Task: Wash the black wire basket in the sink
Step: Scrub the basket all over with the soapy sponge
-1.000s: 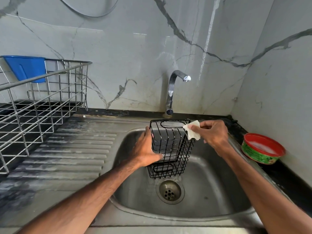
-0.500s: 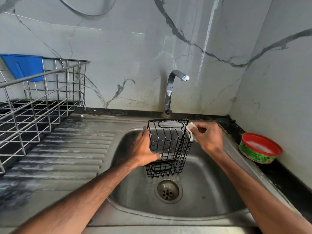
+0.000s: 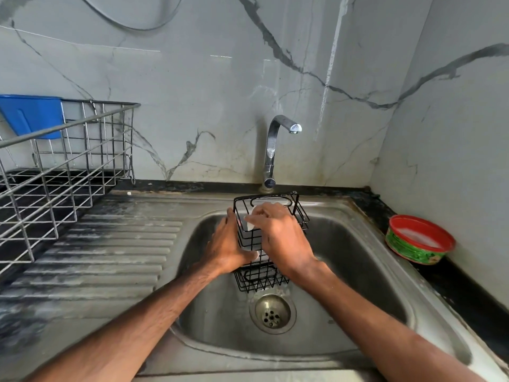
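Note:
The black wire basket (image 3: 261,277) is held upright over the steel sink (image 3: 358,271), just behind the drain (image 3: 272,312). My left hand (image 3: 228,249) grips its left side, thumb across the front wires. My right hand (image 3: 278,235) lies across the basket's front and presses a small white scrub pad (image 3: 249,224) against the upper wires. Most of the pad is hidden under my fingers. The chrome tap (image 3: 271,150) stands behind the basket with no water running.
A steel wire dish rack (image 3: 63,172) with a blue plastic holder (image 3: 33,114) stands on the left past the ribbed drainboard (image 3: 110,252). A red-rimmed green tub of dish soap (image 3: 418,239) sits on the black counter at right. Marble walls close the back and right.
My right hand has moved from the basket's upper right corner leftward across its front with the white pad. The left hand keeps its hold on the left side.

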The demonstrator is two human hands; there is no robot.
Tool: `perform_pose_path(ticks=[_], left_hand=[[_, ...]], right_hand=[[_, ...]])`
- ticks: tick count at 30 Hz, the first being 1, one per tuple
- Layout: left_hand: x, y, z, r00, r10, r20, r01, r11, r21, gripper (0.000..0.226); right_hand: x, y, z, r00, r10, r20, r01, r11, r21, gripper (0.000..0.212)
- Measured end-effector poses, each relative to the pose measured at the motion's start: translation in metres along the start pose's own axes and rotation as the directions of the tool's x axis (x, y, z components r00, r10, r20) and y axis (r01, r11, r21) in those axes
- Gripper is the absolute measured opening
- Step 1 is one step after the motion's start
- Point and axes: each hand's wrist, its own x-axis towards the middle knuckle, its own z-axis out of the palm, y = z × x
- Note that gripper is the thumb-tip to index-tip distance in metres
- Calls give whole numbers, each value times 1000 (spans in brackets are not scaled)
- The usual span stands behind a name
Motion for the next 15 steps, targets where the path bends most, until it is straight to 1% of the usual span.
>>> perform_pose_path(ticks=[3, 5, 7, 11, 13, 15], left_hand=[[1, 0, 0, 1000, -17, 18, 17, 1000, -14, 128], [0, 0, 0, 999, -12, 30, 12, 1000, -5, 125], [-1, -1, -2, 999, -13, 43, 14, 1000, -8, 131], [-2, 0, -5, 998, -17, 55, 17, 1000, -3, 137], [-3, 1, -6, 999, -16, 51, 16, 1000, -2, 138], [-4, 1, -6, 999, -18, 41, 18, 1000, -11, 139]], right_hand=[[-4, 17, -9, 997, -78, 29, 77, 997, 27, 58], [-6, 34, -16, 994, -95, 45, 94, 995, 35, 55], [-8, 52, -22, 998, -41, 42, 40, 999, 15, 52], [-17, 89, -34, 989, 146, -20, -146, 989, 0, 52], [-17, 90, -35, 983, 179, -33, -179, 984, -6, 48], [-13, 74, -32, 983, 181, -38, -182, 983, -15, 42]])
